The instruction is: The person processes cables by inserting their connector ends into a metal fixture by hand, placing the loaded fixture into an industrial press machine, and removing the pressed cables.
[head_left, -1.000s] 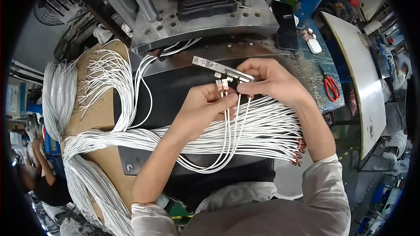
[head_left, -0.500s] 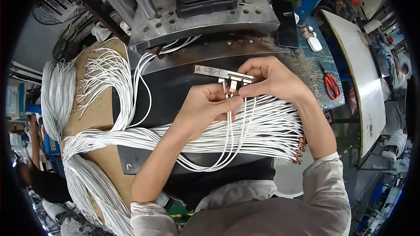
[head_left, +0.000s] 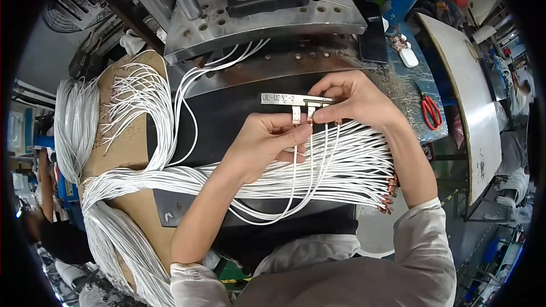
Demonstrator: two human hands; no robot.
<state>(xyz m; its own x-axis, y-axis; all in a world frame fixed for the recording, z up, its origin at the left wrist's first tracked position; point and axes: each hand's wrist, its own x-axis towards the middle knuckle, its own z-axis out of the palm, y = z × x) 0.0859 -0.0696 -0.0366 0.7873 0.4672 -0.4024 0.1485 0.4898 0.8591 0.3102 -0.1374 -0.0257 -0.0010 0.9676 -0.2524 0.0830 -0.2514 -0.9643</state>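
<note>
A flat metal bar (head_left: 278, 99) with engraved marks is pinched at its right end by my right hand (head_left: 361, 102). White cables with small metal-ended connectors hang below that bar; one connector (head_left: 311, 113) sits against its lower edge, next to my right thumb. My left hand (head_left: 261, 142) pinches another cable just under its connector (head_left: 296, 115), which stands upright close beneath the bar. Whether that connector touches the bar, I cannot tell. Under both hands lies a thick bundle of white cables (head_left: 341, 165), its tipped ends fanned to the right.
Beyond my hands stands a metal press (head_left: 267, 28) with round posts and a drilled plate. White cables (head_left: 136, 85) spread over cardboard (head_left: 96, 153) at left. Red-handled pliers (head_left: 430, 112) lie on the blue bench at right, below a white object (head_left: 408, 57). A light board (head_left: 455, 91) stands farther right.
The bar has shifted slightly right and down and sits more level. The connector by my left fingers has turned more upright, and its cable now hangs farther from the neighbouring one.
</note>
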